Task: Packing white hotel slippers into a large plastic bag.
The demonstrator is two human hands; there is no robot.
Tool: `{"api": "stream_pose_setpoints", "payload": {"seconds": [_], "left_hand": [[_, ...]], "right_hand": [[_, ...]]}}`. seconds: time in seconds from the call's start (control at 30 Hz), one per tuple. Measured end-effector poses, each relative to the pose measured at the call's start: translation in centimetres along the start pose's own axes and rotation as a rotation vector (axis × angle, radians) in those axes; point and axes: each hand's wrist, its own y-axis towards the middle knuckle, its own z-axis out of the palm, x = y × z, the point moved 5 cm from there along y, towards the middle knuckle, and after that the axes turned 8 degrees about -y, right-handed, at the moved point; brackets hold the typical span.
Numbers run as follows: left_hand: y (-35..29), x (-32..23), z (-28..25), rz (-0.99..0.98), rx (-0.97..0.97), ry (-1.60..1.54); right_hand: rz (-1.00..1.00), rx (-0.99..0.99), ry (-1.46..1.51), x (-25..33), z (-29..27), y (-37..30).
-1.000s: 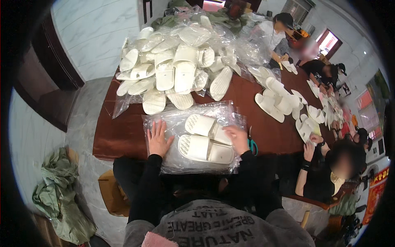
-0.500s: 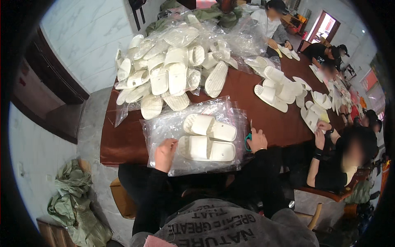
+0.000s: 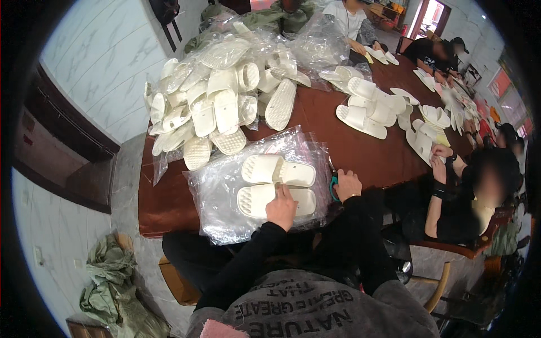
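Observation:
Two white slippers lie side by side on a stack of clear plastic bags [image 3: 217,217] in front of me. My left hand [image 3: 282,210] is at the nearer slipper [image 3: 253,201], its fingers closed at the strap's edge and covering part of the insole. The farther slipper [image 3: 277,170] lies untouched just beyond. To the right of the bags, my right hand [image 3: 349,185] rests on the table with its fingers curled at a pair of scissors [image 3: 335,186]. The teal handles show beside the thumb, and the blades point away from me.
A large heap of white slippers [image 3: 217,93], partly bagged, covers the far left of the brown table [image 3: 315,118]. More slippers [image 3: 369,110] lie to the right. Several people work along the table, one person's hands [image 3: 441,160] close on my right. Green sacks [image 3: 107,276] lie on the floor.
My left hand has moved right, from the bags' left edge onto the nearer slipper. My right hand stays by the scissors. The whole view has shifted slightly.

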Motion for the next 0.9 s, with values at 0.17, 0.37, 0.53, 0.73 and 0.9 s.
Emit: {"api": "stream_pose_setpoints", "payload": {"seconds": [0.17, 0.37, 0.53, 0.73, 0.9], "left_hand": [[0.5, -0.5, 0.3, -0.048, 0.046, 0.001], [1.1, 1.2, 1.6, -0.114, 0.009, -0.138], [0.3, 0.9, -0.3, 0.088, -0.255, -0.632], [-1.0, 0.7, -1.7, 0.07, -0.318, -0.92], [-1.6, 0.3, -2.6, 0.046, -0.245, -0.961]], "right_hand": [[0.054, -0.053, 0.084, -0.7, -0.7, 0.0], [-0.089, -0.207, 0.266, -0.5, -2.6, -1.1], [-0.203, -0.227, 0.376, 1.5, -6.0, -2.3], [-0.505, -0.39, 0.247, 4.1, -7.9, -3.3], [-0.569, -0.429, 0.296, 6.4, -9.0, -3.9]]}}
